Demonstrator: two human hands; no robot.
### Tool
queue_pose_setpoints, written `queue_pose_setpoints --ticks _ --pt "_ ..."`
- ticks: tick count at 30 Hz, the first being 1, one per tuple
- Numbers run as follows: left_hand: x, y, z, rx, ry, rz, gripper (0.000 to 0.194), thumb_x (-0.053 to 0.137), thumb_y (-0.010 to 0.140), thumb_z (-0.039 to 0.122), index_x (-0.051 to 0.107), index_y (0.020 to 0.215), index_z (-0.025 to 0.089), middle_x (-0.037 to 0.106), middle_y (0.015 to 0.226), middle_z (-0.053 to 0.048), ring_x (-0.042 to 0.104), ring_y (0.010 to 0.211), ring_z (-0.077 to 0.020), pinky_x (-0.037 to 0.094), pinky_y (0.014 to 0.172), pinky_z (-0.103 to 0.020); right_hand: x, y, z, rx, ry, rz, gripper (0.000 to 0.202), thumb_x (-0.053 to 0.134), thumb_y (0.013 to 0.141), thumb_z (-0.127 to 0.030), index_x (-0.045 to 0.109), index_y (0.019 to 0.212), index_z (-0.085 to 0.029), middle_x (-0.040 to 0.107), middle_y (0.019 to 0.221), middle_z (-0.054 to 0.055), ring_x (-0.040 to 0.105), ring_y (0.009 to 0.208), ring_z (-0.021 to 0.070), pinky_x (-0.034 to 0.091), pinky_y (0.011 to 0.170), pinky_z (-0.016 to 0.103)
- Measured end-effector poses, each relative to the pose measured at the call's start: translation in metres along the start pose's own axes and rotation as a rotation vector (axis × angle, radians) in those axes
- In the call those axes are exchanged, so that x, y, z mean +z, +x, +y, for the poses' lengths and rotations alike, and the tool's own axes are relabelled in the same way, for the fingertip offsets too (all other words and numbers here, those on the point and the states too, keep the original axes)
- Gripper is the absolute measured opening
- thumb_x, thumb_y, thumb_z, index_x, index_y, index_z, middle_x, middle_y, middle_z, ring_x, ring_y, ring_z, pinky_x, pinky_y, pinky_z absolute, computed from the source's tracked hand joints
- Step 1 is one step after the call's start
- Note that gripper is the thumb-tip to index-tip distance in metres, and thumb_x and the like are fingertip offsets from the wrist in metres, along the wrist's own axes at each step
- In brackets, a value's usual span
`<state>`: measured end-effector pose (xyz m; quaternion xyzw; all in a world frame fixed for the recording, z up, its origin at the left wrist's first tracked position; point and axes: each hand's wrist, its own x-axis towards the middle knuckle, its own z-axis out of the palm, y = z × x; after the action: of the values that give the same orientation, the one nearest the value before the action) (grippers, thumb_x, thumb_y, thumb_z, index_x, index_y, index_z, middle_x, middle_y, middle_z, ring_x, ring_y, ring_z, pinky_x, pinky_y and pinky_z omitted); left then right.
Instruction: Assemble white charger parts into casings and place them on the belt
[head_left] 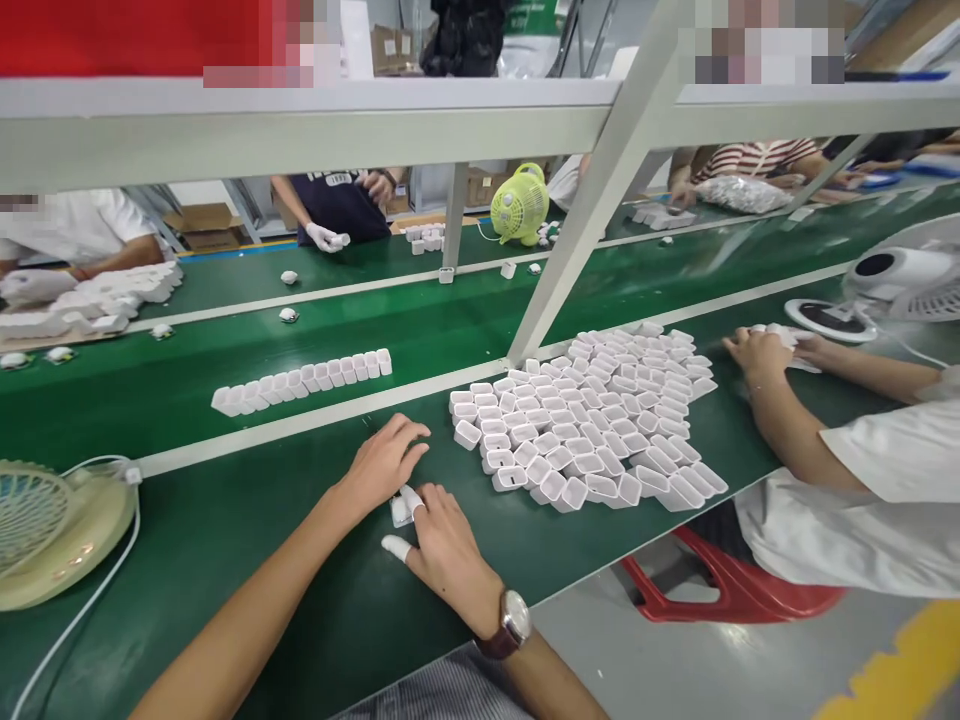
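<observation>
One green worktable [210, 540] borders a belt [135, 390], separated by a pale rail [304, 419]. A dense cluster of white cups [577, 410] stands right of the hands; its near right corner lies close to the table's front edge, so a sideways knock from an elbow or forearm could tip cups off. One row of white cups [304, 382] stands on the belt; a careless reach over the rail could break its line. Left hand [386, 455] is loosely curved, thumb apart, gripping nothing visible. Right hand [446, 535] has thumb and fingers parted, index fingertip at a small white piece [400, 513] on the table; any pressure cannot be told. Slipping fingertips could skid it. Bare surface left of the hands offers the widest room; rightward clearance is narrow.
</observation>
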<state>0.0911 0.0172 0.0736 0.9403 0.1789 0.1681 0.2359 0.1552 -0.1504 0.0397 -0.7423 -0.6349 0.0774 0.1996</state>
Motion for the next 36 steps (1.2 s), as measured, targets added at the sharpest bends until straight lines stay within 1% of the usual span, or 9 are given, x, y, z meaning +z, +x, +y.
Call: queue_pose_setpoints --ticks 3,6,9,14,18,22,27,31,36 --pt "0.001 0.0 -0.001 0.055 -0.006 -0.056 0.033 0.05 0.103 0.03 0.063 0.134 0.029 0.061 0.118 -0.004 0.067 0.091 -0.0177 0.056 0.078 -0.029 0.0 0.006 -0.009 -0.005 -0.079 -0.017 0.014 0.061 0.096 -0.029 0.063 0.097 -0.015 0.061 0.108 0.016 0.059 0.105 0.0325 0.054 0.093 0.051" --pt "0.013 0.013 0.003 0.089 0.018 -0.08 0.036 0.051 0.103 0.031 0.062 0.138 0.032 0.061 0.118 -0.004 0.066 0.096 -0.0193 0.056 0.076 -0.028 -0.008 0.002 -0.011 -0.005 -0.072 -0.029 0.01 0.061 0.092 -0.022 0.063 0.099 -0.015 0.06 0.109 0.015 0.057 0.105 0.0307 0.054 0.094 0.048" --pt "0.027 0.031 0.007 0.106 0.031 -0.079 0.032 0.054 0.102 0.029 0.066 0.131 0.03 0.062 0.113 -0.004 0.066 0.095 -0.0196 0.056 0.076 -0.028 -0.017 -0.011 -0.005 0.037 -0.014 -0.047 0.016 0.061 0.085 -0.011 0.063 0.1 -0.015 0.06 0.111 0.014 0.057 0.104 0.0291 0.055 0.095 0.046" --pt "0.044 0.049 0.014 0.12 -0.003 -0.074 0.021 0.055 0.101 0.027 0.073 0.112 0.026 0.064 0.102 -0.004 0.066 0.094 -0.0199 0.056 0.078 -0.028 -0.028 -0.032 0.009 0.041 0.179 0.033 0.046 0.057 0.091 -0.009 0.051 0.136 -0.013 0.059 0.13 0.016 0.057 0.113 0.028 0.053 0.105 0.049" --pt "0.034 0.042 0.018 0.105 -0.031 -0.057 0.023 0.052 0.103 0.029 0.075 0.104 0.026 0.065 0.102 -0.004 0.066 0.091 -0.0182 0.055 0.077 -0.027 -0.024 -0.033 0.015 0.028 0.172 0.042 0.05 0.06 0.094 -0.014 0.048 0.142 -0.014 0.062 0.128 0.016 0.058 0.115 0.0306 0.054 0.104 0.053" --pt "-0.012 0.007 -0.002 0.037 -0.129 0.024 0.024 0.053 0.103 0.035 0.075 0.104 0.026 0.066 0.106 -0.004 0.065 0.086 -0.0172 0.054 0.077 -0.028 -0.021 -0.025 0.017 -0.034 0.125 0.031 0.045 0.056 0.097 -0.013 0.05 0.141 -0.013 0.065 0.117 0.015 0.06 0.106 0.0298 0.057 0.098 0.051" --pt "-0.065 -0.072 -0.056 -0.169 -0.126 0.151 0.03 0.055 0.101 0.047 0.076 0.104 0.026 0.067 0.105 -0.006 0.064 0.082 -0.0181 0.053 0.066 -0.027 -0.026 0.008 0.012 -0.194 0.132 0.025 0.043 0.052 0.099 -0.017 0.049 0.142 -0.016 0.065 0.117 0.013 0.062 0.106 0.0296 0.057 0.098 0.052" --pt "-0.079 -0.125 -0.082 -0.303 -0.113 0.187 0.031 0.055 0.1 0.049 0.076 0.102 0.026 0.068 0.105 -0.006 0.065 0.08 -0.0177 0.054 0.066 -0.028 -0.018 0.052 -0.005 -0.368 0.115 -0.053 0.034 0.05 0.1 -0.016 0.056 0.134 -0.014 0.065 0.115 0.013 0.062 0.104 0.0283 0.056 0.099 0.049" --pt "-0.081 -0.149 -0.086 -0.377 -0.157 0.266 0.03 0.049 0.103 0.04 0.074 0.108 0.025 0.069 0.109 -0.008 0.069 0.091 -0.0204 0.058 0.07 -0.03 -0.003 0.096 -0.026 -0.461 0.027 -0.171 0.027 0.052 0.098 -0.016 0.062 0.123 -0.012 0.068 0.114 0.016 0.063 0.103 0.0294 0.057 0.091 0.047"
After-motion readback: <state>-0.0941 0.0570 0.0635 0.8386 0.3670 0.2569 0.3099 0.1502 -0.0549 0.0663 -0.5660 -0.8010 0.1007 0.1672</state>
